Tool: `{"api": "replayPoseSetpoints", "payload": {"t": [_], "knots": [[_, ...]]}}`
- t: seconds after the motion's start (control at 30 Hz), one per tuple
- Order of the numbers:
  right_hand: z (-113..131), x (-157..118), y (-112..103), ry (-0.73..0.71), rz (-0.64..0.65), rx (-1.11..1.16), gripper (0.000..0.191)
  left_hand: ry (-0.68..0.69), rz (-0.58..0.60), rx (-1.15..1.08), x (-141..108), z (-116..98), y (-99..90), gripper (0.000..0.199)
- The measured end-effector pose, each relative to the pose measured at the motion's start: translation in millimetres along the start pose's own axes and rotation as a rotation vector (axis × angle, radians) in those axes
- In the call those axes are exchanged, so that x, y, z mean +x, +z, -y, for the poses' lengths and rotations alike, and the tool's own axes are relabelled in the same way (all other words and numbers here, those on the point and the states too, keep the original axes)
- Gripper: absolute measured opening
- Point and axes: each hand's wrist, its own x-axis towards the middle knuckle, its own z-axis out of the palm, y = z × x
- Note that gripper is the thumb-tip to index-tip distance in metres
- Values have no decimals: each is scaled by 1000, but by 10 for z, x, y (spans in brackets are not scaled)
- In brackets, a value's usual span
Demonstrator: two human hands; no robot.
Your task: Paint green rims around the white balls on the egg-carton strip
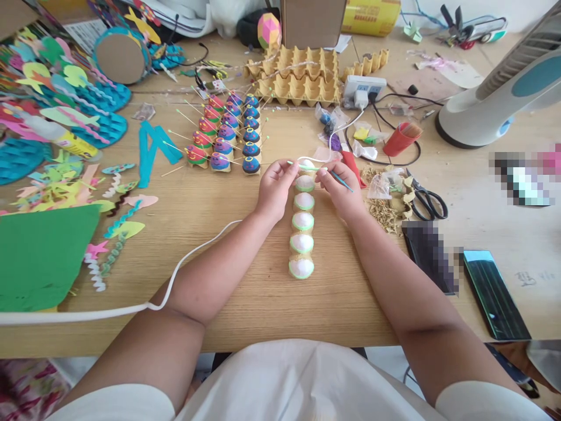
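My left hand pinches one end of a thin light-green strip, which looks like soft clay. The other end is between the fingers of my right hand, which also holds a slim blue stick-like tool. The strip lies across the farthest cup of an egg-carton row, at or just above it; contact is hard to make out. White domes top the cups of this row, and light-green edging runs along the near rims of those closer to me.
Behind my hands stand painted egg-carton rows with thin sticks poking out. Farther back are plain egg cartons and a power strip. Scissors and phones lie right, paper cutouts left. A white cable crosses near my left arm.
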Motion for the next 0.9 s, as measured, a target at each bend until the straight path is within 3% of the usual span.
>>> {"api": "replayPoseSetpoints", "payload": {"t": [0.23,0.47,0.9], "knots": [[-18,11,8,-8,11,-58,57,-17,-8,28,24,21,-6,40],[-78,37,-9,-61,-36,-188,62,58,1,67,39,13,-4,29],[-185,79,-7,-96,-49,-312,45,15,-58,179,75,66,-5,5]]}}
